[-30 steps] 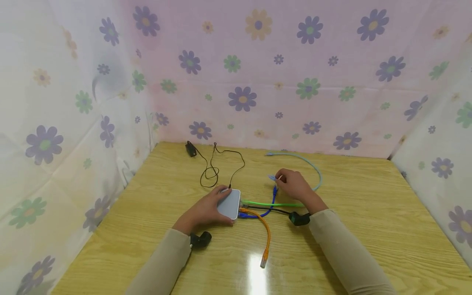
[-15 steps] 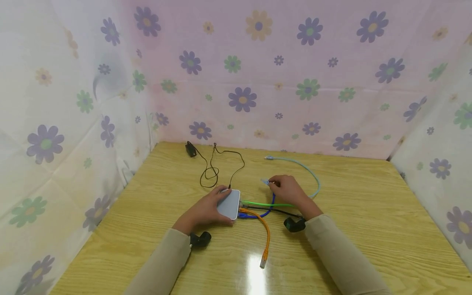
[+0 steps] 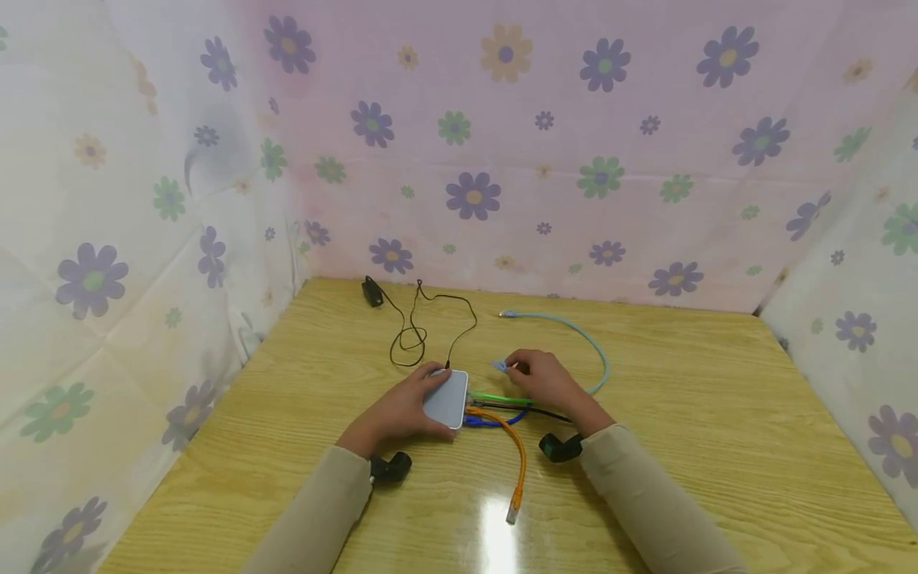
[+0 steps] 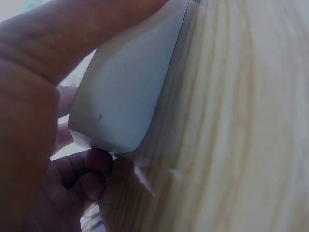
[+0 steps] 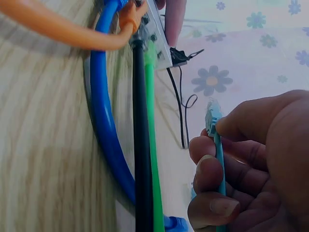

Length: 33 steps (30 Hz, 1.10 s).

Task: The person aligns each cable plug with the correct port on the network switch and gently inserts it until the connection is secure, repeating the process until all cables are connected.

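My left hand (image 3: 398, 410) grips a small white network switch (image 3: 446, 399) on the table, thumb at its near edge and fingers at the far one. In the right wrist view, my right hand (image 5: 256, 159) pinches a light-blue Ethernet cable (image 5: 219, 164) just behind its clear plug (image 5: 212, 118). That plug is apart from the switch, to its right. The cable's other end (image 3: 508, 314) lies farther back. Orange (image 5: 82, 36), blue (image 5: 104, 106), black (image 5: 140, 145) and green (image 5: 153, 145) cables run from the switch's right side. The left wrist view shows only the casing, not the ports.
A black power adapter (image 3: 372, 292) lies at the back left, its thin looped cord (image 3: 459, 335) reaching the switch's back. The orange cable's loose plug (image 3: 512, 512) points toward the table's front. Flowered cloth (image 3: 502, 151) stands behind and at both sides of the wooden table (image 3: 688, 399).
My right hand has moved left and nearer with the light-blue plug, toward the switch. The cable's far end has slid left along. My left hand and the switch have stayed in place.
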{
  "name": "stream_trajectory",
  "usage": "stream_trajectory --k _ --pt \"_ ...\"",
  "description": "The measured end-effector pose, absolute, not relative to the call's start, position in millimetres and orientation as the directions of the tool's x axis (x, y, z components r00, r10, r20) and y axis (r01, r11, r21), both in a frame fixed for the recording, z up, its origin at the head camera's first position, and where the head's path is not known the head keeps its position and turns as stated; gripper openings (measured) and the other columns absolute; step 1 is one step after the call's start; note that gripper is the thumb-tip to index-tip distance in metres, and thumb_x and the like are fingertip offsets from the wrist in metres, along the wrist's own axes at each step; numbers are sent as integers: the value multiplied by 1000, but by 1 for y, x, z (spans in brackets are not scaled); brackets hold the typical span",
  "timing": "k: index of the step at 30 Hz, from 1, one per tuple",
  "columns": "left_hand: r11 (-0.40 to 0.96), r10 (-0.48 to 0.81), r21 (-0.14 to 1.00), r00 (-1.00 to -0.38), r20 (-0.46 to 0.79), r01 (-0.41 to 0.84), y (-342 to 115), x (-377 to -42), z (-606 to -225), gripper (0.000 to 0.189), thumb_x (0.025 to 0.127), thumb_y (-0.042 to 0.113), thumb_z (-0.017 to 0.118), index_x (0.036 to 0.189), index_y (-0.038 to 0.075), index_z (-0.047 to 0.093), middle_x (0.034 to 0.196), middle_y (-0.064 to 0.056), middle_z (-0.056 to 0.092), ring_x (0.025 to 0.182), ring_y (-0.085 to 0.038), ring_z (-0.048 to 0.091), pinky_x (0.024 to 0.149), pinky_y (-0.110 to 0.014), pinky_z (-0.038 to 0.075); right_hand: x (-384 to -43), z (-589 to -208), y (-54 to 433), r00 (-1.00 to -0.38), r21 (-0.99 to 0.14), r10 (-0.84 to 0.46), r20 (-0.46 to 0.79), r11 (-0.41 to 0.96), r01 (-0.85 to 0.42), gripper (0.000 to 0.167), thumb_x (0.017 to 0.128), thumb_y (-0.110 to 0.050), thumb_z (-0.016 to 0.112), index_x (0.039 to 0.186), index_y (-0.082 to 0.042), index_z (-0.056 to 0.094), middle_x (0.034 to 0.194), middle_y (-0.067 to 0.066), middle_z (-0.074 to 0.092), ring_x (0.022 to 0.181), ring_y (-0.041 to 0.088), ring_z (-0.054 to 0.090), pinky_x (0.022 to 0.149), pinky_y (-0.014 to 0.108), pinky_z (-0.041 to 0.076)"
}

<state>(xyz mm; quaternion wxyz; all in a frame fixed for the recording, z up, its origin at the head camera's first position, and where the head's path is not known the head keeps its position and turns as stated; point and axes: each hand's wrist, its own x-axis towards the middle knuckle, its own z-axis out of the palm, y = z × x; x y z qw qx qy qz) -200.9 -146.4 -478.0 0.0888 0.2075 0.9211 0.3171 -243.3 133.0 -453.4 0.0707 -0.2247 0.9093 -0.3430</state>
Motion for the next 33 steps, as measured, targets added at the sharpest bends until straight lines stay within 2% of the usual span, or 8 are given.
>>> stream_trajectory --k 9,17,27,33 --pt "724 436 610 -899 -42 322 -146 -201 -479 108 62 58 85 152 22 35 156 3 28 120 -23 49 89 -38 46 -241 -454 126 -873 -666 -487 18 645 -374 23 98 -22 56 114 -9 68 86 2 68 67 11 56 63 30 46" --pt "732 429 605 -902 -51 314 -146 -203 -479 109 63 60 84 153 24 33 156 4 27 123 -23 47 93 -39 44 -242 -460 125 -849 -653 -527 33 632 -418 22 99 -20 55 115 -13 68 96 2 70 79 10 61 71 31 50" --pt "726 426 615 -903 -52 307 -147 -203 -478 109 62 62 83 152 26 33 156 7 27 120 -23 48 90 -38 45 -242 -461 123 -846 -653 -533 22 633 -415 23 98 -21 57 115 -12 70 94 0 70 76 8 59 71 30 49" --pt "724 433 614 -900 -49 314 -147 -203 -479 108 63 61 83 152 25 33 156 6 27 120 -23 48 90 -38 45 -243 -464 120 -843 -648 -538 19 635 -420 22 97 -22 58 114 -14 71 103 0 71 86 11 62 76 31 50"
